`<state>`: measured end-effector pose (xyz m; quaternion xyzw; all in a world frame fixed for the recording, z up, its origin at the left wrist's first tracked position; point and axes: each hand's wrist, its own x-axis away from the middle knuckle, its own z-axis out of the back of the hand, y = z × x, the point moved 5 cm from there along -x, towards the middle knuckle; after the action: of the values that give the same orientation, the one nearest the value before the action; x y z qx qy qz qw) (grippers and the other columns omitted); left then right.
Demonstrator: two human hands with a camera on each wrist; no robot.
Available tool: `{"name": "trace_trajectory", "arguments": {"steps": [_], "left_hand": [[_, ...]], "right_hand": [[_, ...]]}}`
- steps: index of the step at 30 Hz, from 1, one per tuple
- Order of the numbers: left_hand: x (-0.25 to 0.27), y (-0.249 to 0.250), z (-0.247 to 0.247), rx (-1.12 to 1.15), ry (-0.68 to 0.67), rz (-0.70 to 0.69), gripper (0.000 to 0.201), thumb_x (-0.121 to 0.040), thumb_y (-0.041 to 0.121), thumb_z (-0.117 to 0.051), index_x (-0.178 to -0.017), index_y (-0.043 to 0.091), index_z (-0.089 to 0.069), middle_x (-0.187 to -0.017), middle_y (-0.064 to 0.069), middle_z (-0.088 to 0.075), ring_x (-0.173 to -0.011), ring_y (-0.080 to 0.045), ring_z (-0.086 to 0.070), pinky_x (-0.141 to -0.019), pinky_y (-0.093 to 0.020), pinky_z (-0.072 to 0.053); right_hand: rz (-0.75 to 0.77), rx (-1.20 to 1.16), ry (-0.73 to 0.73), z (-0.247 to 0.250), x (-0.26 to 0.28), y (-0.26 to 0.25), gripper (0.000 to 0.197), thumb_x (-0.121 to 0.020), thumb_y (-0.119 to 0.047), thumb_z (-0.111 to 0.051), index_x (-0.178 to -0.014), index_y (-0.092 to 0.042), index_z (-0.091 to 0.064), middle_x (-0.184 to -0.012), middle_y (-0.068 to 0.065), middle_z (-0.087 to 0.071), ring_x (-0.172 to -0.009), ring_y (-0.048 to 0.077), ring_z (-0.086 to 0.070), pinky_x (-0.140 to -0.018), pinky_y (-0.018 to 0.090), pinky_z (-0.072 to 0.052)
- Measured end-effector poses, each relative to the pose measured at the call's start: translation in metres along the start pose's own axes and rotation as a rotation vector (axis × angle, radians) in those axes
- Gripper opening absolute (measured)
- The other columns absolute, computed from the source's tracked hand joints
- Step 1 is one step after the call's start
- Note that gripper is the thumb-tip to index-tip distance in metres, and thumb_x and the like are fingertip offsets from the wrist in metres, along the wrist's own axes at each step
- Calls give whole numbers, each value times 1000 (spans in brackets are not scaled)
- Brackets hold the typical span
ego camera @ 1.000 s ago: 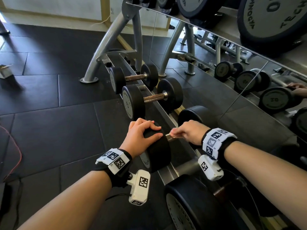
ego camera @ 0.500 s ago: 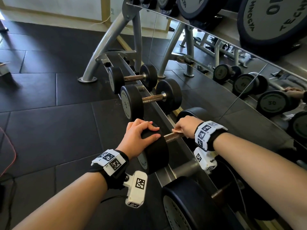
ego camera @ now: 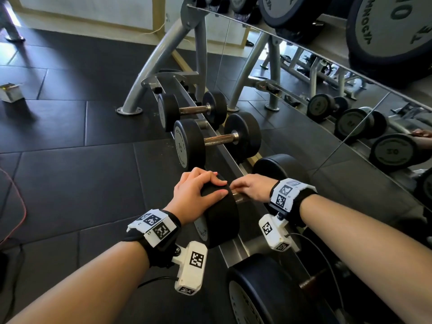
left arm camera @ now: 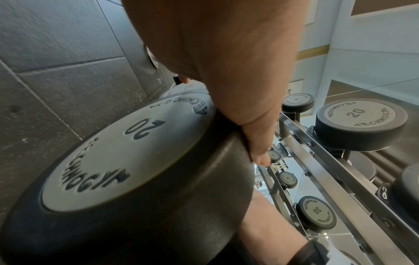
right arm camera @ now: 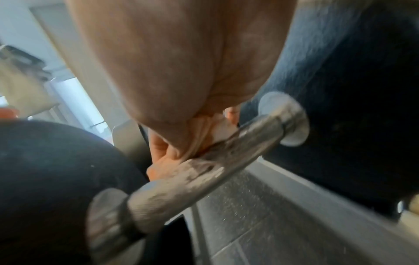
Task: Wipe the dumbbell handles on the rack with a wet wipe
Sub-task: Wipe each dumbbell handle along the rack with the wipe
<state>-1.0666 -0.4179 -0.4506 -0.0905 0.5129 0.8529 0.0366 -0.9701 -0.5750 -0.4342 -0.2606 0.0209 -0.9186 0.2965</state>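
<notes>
A black dumbbell marked 20 (left arm camera: 127, 161) lies across the rack rail (ego camera: 236, 251). My left hand (ego camera: 198, 190) grips the top rim of its front head (ego camera: 219, 218), fingers over the top and thumb on the rim (left arm camera: 260, 152). My right hand (ego camera: 250, 188) is wrapped over the metal handle (right arm camera: 204, 166) and presses a white wet wipe (right arm camera: 223, 130) against it. The wipe shows only as a small patch under the fingers. A short piece of handle (ego camera: 238, 197) shows between the two hands.
Farther along the rail sit two lighter dumbbells (ego camera: 217, 141) (ego camera: 191, 111) with bare handles. A bigger dumbbell (ego camera: 257, 293) lies nearest me. A mirror (ego camera: 350, 127) runs along the right. Weight plates (ego camera: 392, 31) hang overhead, a red cable (ego camera: 18, 202) and a small box (ego camera: 10, 92) lie on the floor.
My right hand has slid a little along the handle toward the front head, covering more of the bar. The left hand has kept its hold on the head.
</notes>
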Motion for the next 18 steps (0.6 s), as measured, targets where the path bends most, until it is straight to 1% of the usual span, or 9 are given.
{"name": "trace_trajectory", "arguments": {"steps": [2,5,8,11,12,13,15,16,18], "left_hand": [[0,0,0,1,-7,11,19,-85,45,-71,-95,56,-59,-118,26,-48,-121,-4,-32,-114,-51,-24],[1,2,-1,7,-3,20,17,-85,45,-70,-95,54,-60,-117,27,-48,-121,-4,-32,-114,-53,-23],[0,4,0,-3,3,28,19,-85,44,-71,-93,56,-59,-119,25,-48,-122,-5,-32,-114,-52,-22],[1,4,1,-6,-6,29,20,-85,44,-70,-94,57,-58,-119,24,-48,-122,-6,-32,-114,-52,-22],[1,4,1,-7,-11,32,19,-85,45,-70,-94,57,-58,-119,25,-48,-122,-6,-32,-114,-53,-22],[1,3,1,-7,-16,34,18,-85,45,-70,-95,57,-59,-119,26,-47,-122,-6,-32,-114,-53,-22],[1,1,1,-6,-21,37,17,-85,46,-70,-95,56,-60,-119,28,-46,-123,-4,-31,-114,-53,-21],[0,1,0,-3,-23,38,17,-85,47,-70,-95,56,-60,-119,29,-46,-123,-4,-31,-114,-52,-21],[0,0,-1,6,-22,37,17,-85,46,-70,-94,56,-60,-118,30,-46,-122,-3,-31,-115,-52,-21]], "right_hand": [[-29,107,30,7,4,7,35,-97,-8,-50,-122,-26,-67,-123,-1,-66,-116,19,-58,-103,34,-42],[-88,275,37,12,8,16,33,-92,-8,-56,-117,-26,-68,-111,1,-68,-107,22,-62,-89,31,-46],[-56,191,85,10,3,4,31,-96,-11,-51,-116,-28,-68,-110,-6,-64,-105,16,-59,-88,30,-45],[25,29,74,0,0,-9,30,-101,-12,-45,-118,-24,-67,-102,-11,-56,-97,9,-51,-80,22,-36],[40,13,73,0,0,-9,31,-101,-11,-46,-118,-23,-67,-103,-10,-58,-97,9,-52,-81,22,-37],[42,26,78,2,2,-7,32,-100,-10,-47,-119,-23,-68,-108,-8,-63,-99,10,-56,-86,24,-41],[-8,144,83,8,6,3,32,-96,-10,-52,-119,-25,-68,-113,-2,-68,-105,17,-61,-94,32,-47],[-53,225,80,11,8,9,30,-94,-12,-55,-117,-26,-68,-111,-1,-68,-103,19,-63,-93,35,-49],[-124,330,92,15,10,16,26,-92,-17,-58,-114,-26,-69,-105,0,-68,-99,21,-64,-88,35,-51]]}}
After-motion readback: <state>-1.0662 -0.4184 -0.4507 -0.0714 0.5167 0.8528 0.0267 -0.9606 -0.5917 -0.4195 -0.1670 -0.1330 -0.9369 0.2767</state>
